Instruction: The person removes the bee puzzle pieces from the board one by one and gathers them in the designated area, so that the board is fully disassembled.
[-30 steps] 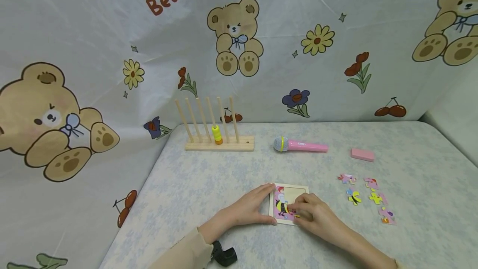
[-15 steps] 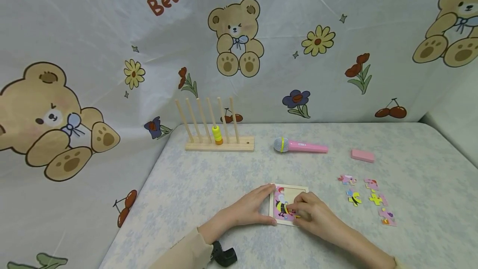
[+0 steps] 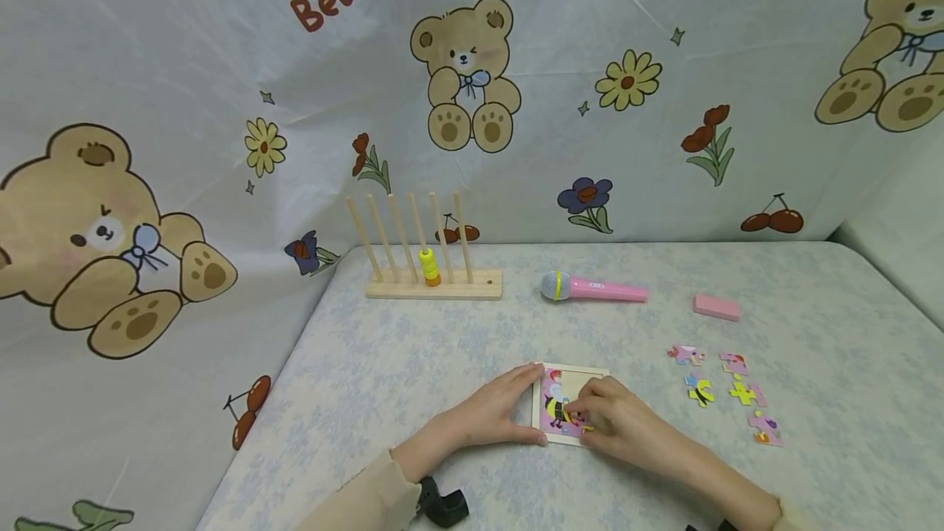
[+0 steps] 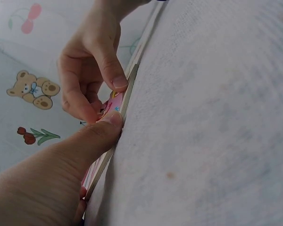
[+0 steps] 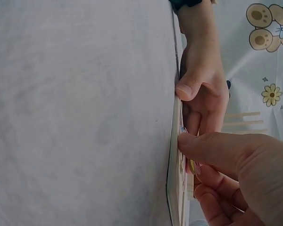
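Observation:
A small jigsaw tray (image 3: 578, 367) with a pale wooden rim lies on the table, its left part filled with pink pieces that show a bee. My left hand (image 3: 490, 412) holds the tray by its left side, thumb near the lower corner and fingers at the upper one. Over the lower right of the tray, my right hand (image 3: 630, 426) pinches a puzzle piece between thumb and fingers. Seen from the right wrist, that puzzle piece (image 5: 194, 166) shows pink and yellow and stands tilted close over the tray. The right fingers hide part of the tray in the head view.
Several loose puzzle pieces (image 3: 747, 392) lie to the right of the tray. Farther back are a pink block (image 3: 715, 307), a pink toy microphone (image 3: 608, 290) and a wooden peg stand (image 3: 398, 289) with yellow beads on one peg. A bear-print cloth (image 3: 310, 88) hangs behind the table.
The right hand shifts very slightly over the tray, still pinching the puzzle piece. The left hand and the tray stay in place.

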Tool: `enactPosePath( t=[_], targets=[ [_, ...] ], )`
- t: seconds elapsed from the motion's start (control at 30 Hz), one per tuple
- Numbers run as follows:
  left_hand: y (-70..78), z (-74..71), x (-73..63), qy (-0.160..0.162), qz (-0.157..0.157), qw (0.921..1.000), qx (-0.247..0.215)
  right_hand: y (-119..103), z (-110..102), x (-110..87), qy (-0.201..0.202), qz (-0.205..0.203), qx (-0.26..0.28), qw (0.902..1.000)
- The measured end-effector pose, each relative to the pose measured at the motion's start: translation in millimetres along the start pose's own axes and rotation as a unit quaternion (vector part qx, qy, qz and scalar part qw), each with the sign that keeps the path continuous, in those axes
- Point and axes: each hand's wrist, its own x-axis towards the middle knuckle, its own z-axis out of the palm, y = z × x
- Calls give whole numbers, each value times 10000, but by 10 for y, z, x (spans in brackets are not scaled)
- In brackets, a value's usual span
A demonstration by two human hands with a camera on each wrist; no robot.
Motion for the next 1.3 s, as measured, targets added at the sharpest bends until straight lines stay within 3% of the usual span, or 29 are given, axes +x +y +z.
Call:
enactPosePath(
  t=[0.27,0.53,0.73,1.0,1.3],
  targets=[
    [1,15,13,14,26,10000,-25,5,-13,1,43,-68,-115,9999],
    [5,32,33,45,51,10000,49,28,-184,-75,-14,366,310,9988],
    [2,20,49,31,34,10000,77,119,-405,-259,67,870,611,9943],
    [-8,-16,26,-22,-71,10000,-37,273,-576,-576,623,692,361,9950],
    [-19,5,1,13,4,10000,-57,420,-781,-929,728,758,95,9944]
  ],
)
